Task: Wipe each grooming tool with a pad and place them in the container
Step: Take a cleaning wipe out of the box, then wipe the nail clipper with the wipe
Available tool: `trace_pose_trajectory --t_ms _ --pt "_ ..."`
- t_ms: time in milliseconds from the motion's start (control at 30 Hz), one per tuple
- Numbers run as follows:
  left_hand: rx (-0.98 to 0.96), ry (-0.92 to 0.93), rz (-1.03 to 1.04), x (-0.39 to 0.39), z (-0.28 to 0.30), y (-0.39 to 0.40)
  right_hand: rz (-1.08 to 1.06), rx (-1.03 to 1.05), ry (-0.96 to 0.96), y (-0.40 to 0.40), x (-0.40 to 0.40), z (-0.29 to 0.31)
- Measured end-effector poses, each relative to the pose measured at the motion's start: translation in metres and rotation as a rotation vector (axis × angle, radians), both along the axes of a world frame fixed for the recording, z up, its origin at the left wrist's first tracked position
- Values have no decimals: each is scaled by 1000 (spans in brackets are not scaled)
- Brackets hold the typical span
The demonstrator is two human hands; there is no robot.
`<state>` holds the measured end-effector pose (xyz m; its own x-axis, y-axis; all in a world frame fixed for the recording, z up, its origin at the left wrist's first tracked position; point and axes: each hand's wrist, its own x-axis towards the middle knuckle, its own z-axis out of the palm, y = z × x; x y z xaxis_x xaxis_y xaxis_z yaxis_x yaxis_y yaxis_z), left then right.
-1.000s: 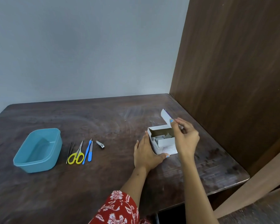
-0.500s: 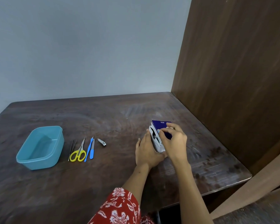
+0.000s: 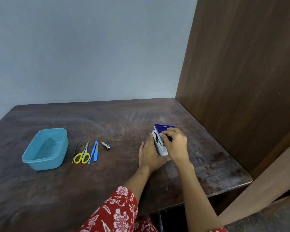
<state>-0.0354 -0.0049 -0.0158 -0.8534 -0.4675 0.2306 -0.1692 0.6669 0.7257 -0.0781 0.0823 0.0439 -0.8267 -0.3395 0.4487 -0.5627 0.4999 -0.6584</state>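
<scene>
Head view: a small blue-and-white box (image 3: 162, 139) stands on the dark wooden table (image 3: 107, 190), toward its right side, with a white end face turned to the left. What is inside the box cannot be seen.

Left hand (image 3: 150, 155) rests against the box's left side, fingers (image 3: 149, 142) straight and close together, palm flat to the carton. Right hand (image 3: 176, 144) lies over the top of the box, fingers curled round its upper edge, a fingertip with pale blue nail at the white end face. Both hands touch the box; it sits between them.

Well left of the box, five grooming tools lie in a row on the table, none touching a hand. Nearest the box is a nail clipper (image 3: 105, 145). Next to the left lie two blue-handled tools (image 3: 94, 152) side by side, then yellow-handled scissors (image 3: 82, 155), then dark tweezers (image 3: 75, 152), all roughly parallel with tips pointing away from the person.

Just left of the tweezers stands a teal container (image 3: 45, 149), open at the top, no tool visible in it.

A red floral sleeve (image 3: 117, 213) covers the left upper arm at the near table edge. A brown wooden panel (image 3: 241, 72) rises along the table's right edge, and a grey wall (image 3: 90, 47) stands behind it.
</scene>
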Motion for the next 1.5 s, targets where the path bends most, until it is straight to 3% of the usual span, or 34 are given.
trace_pose_trajectory --t_ms 133,333,467,600,767,867,1000,1100,1200,1367,1500 --pt "-2 -4 -13 1 -2 0 -9 -98 -15 4 0 8" --pt "-31 4 -9 4 4 2 47 152 -27 2 0 -2" --pt "-22 -8 -5 3 4 2 28 190 -15 0 1 -7" --pt "16 -46 -23 5 8 2 1 107 -26 -5 3 -3" --pt "225 -14 -132 24 17 -13 -23 -94 -33 -18 15 11" --pt "110 77 -78 56 23 -32 24 -265 -181 -33 23 14" --pt "33 211 -19 107 26 -63 220 -659 -663 -61 35 8" --pt "8 248 64 128 21 -87 285 -805 -858 -85 48 -3" --pt "-18 332 123 127 20 -101 285 -845 -914 -107 53 -18" --pt "-139 359 202 110 12 -110 237 -678 -834 -131 59 -42" --pt "-362 357 232 103 0 -130 233 -727 -751 -155 62 -48"
